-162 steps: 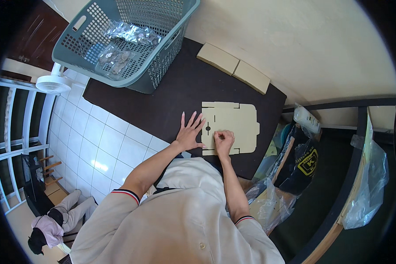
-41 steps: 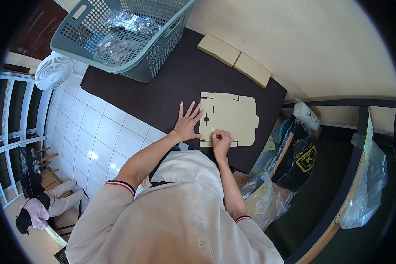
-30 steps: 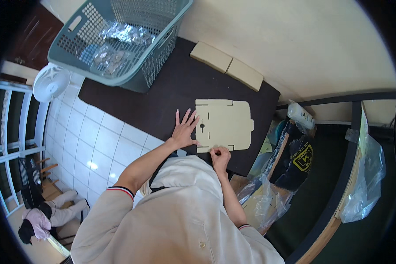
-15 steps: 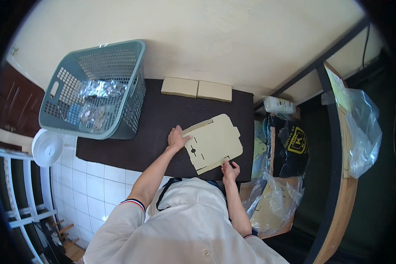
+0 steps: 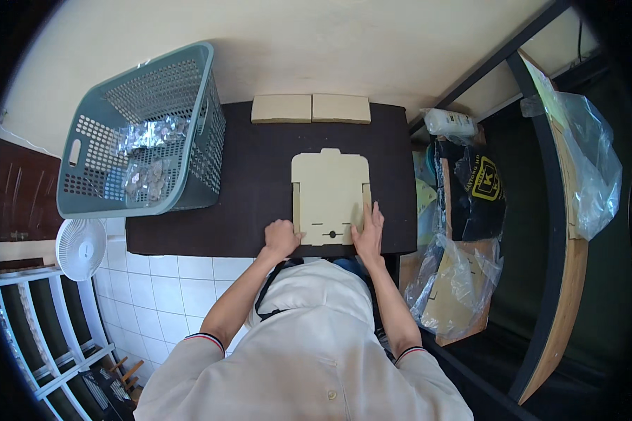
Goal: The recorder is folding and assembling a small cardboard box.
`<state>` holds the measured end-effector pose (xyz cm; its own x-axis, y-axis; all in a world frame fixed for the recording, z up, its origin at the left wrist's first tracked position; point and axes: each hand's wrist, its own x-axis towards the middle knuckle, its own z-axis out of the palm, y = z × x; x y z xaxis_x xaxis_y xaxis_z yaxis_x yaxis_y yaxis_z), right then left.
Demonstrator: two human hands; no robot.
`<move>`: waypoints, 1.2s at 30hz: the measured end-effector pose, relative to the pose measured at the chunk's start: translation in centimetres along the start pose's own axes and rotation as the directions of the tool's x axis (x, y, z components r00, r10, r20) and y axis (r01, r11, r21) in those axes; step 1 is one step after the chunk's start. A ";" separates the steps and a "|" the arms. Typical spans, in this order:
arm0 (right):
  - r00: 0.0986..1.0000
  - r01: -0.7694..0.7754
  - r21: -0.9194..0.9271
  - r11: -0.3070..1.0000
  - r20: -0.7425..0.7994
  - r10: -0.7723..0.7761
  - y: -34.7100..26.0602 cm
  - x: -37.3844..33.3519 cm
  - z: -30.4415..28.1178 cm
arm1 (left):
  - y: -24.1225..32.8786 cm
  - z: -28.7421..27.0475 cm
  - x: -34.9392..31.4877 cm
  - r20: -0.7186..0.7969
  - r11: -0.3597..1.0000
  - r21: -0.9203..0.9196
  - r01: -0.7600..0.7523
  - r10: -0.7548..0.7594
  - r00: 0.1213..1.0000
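Note:
A flat tan cardboard box blank [image 5: 330, 193] lies on the dark brown tabletop [image 5: 260, 161], square to me, with a tab at its far edge and slots and a round hole near its close edge. Narrow flaps are folded along both long sides. At the near left corner, my left hand [image 5: 282, 238] is curled closed, its thumb on the blank's edge. My right hand [image 5: 369, 230] rests along the right flap with its fingers stretched out and apart.
Two folded tan cardboard boxes [image 5: 281, 109] sit side by side against the wall. A grey-green basket [image 5: 207, 151] of clear plastic packets stands at the left. A white fan [image 5: 81, 249] is below it. Plastic-wrapped cardboard [image 5: 456, 295] and a dark-framed shelf [image 5: 541, 203] are at the right.
The box blank has turned from slanted to square before me, its slotted end now closest. The right hand moved from the near edge to the right flap; the left hand came nearer.

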<state>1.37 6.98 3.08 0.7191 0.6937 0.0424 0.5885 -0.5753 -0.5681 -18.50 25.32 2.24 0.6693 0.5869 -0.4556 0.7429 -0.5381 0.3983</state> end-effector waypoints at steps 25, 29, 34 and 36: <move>0.705 0.647 0.005 0.763 0.378 -0.600 7.1 0.9 -1.4 | 2.3 3.7 0.5 -0.100 0.715 0.469 -0.518 0.626 0.773; 0.820 0.449 0.260 0.855 0.261 -0.510 8.1 3.6 -0.3 | -0.3 3.0 2.5 -0.326 0.866 0.014 -0.500 0.477 0.816; 0.868 0.146 0.269 0.952 0.427 -0.254 6.3 8.5 -0.8 | 0.0 -0.5 6.4 -0.186 0.870 -0.333 -0.364 0.318 0.930; 0.853 0.074 0.180 0.981 0.498 -0.156 6.2 9.9 -0.5 | -0.5 -0.4 7.6 -0.160 0.901 -0.340 -0.270 0.228 0.960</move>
<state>12.31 10.03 0.39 0.3376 0.8971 -0.2849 0.5639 -0.4351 -0.7019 -13.77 30.27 -1.04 0.8139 0.5381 -0.2194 0.4922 -0.4377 0.7524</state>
